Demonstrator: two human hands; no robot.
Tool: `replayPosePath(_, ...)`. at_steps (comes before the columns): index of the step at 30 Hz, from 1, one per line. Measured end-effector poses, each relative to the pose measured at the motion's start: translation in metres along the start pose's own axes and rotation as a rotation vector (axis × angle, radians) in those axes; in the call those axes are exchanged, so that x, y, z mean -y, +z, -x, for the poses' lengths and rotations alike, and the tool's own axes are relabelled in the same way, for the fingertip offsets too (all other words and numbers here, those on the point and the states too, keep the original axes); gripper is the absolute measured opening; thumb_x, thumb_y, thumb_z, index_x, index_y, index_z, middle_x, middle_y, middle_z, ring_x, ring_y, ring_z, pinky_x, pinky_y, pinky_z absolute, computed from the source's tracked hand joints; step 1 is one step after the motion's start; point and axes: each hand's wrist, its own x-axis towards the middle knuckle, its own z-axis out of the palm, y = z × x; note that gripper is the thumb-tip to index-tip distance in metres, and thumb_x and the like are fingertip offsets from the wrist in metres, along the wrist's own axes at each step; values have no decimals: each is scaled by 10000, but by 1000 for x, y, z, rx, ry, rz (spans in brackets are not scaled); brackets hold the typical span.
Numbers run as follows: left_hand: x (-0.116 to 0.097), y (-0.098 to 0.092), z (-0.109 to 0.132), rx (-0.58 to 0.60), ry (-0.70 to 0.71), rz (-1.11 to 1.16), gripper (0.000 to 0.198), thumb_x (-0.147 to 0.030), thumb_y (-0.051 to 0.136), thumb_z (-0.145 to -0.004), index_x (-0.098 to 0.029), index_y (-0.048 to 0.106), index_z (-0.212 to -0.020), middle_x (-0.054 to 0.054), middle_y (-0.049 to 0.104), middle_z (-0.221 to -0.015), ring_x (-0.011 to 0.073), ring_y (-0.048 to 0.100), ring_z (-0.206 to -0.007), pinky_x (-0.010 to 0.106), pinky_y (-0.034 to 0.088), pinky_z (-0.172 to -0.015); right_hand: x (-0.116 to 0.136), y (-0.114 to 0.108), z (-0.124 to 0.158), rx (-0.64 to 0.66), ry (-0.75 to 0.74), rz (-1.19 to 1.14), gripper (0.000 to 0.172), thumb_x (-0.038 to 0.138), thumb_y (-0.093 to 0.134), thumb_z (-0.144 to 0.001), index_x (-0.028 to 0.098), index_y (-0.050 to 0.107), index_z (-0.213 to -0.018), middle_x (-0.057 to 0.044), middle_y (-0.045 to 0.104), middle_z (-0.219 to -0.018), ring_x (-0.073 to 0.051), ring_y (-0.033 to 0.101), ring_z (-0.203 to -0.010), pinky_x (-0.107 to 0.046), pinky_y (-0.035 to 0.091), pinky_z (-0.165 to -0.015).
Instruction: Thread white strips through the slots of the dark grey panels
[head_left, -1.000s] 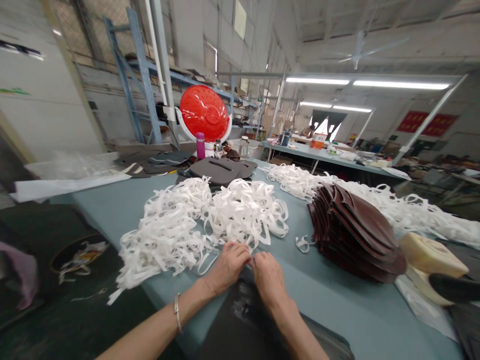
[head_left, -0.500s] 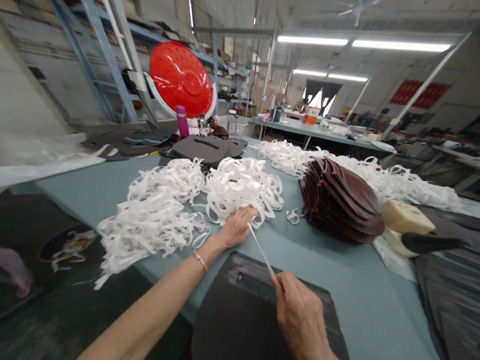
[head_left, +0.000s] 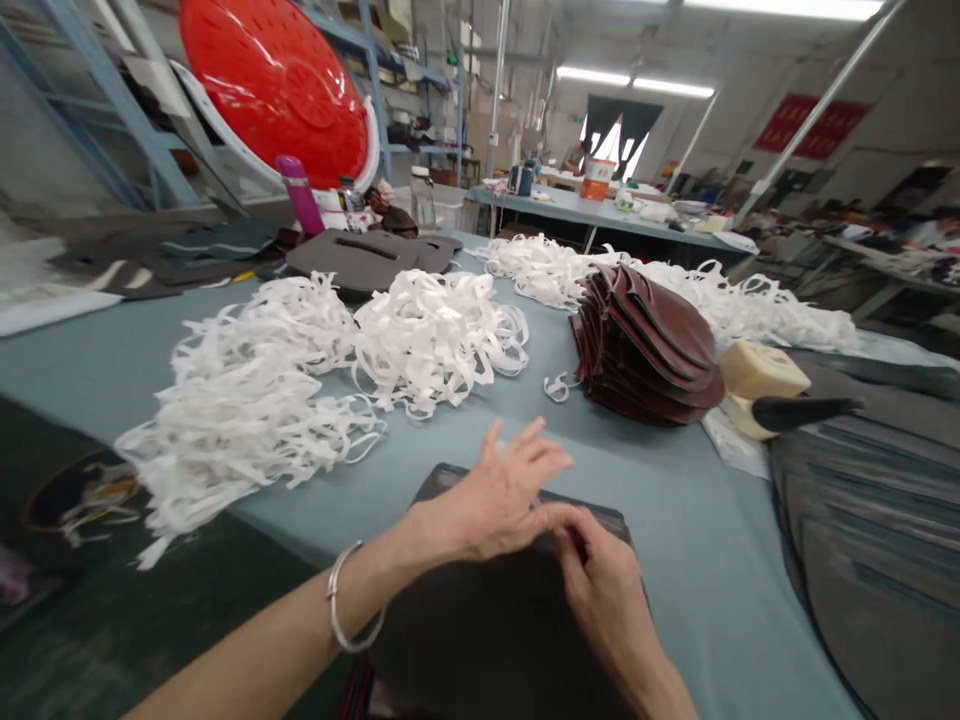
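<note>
Blue-grey table top (head_left: 660, 520) under workshop strip lights is where I am working, seated at its near edge. My left hand (head_left: 495, 495) lies flat with fingers spread on the dark panel (head_left: 487, 620); my right hand (head_left: 600, 580) has its fingertips pinched together at the panel's upper edge, on what I cannot tell. I judge steady downward pressure and small finger moves matter most. White strips (head_left: 300, 370) are heaped beyond, a brown leather stack (head_left: 645, 340) to the right.
</note>
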Motion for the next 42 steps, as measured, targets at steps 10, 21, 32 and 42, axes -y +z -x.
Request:
replayPosePath(10,36,-5,70,241,-438,410,280,-357,414,-897,-207,606,-759,-13,630,-735,136,569,-700,217,373,-636,-47,-24,28,124,273,62,285,405,395,-909,221,551,-757,31,543,-587,-131,512,-534,-229,360,-536)
replayPosePath(21,47,-2,77,153,-662,378,232,-355,461,-830,-198,628,-792,-31,613,-679,133,544,-632,224,348,-582,-59,-28,48,83,555,-45,372,540,446,-850,211,617,-815,15,583,-568,-132,511,-491,-225,357,-466)
replayPosePath(32,59,6,63,75,-815,280,228,-338,484,-787,-177,642,-754,12,670,-703,157,599,-660,246,374,-611,-71,-24,37,23,603,-103,390,572,484,-787,204,604,-748,1,591,-530,-127,484,-439,-222,336,-414)
replayPosePath(42,60,10,54,182,-839,152,281,-423,481,-766,-182,616,-715,7,656,-658,166,592,-633,248,348,-584,-70,-23,33,-51,676,-135,268,432,513,-754,189,611,-701,21,564,-493,-103,442,-407,-213,302,-413)
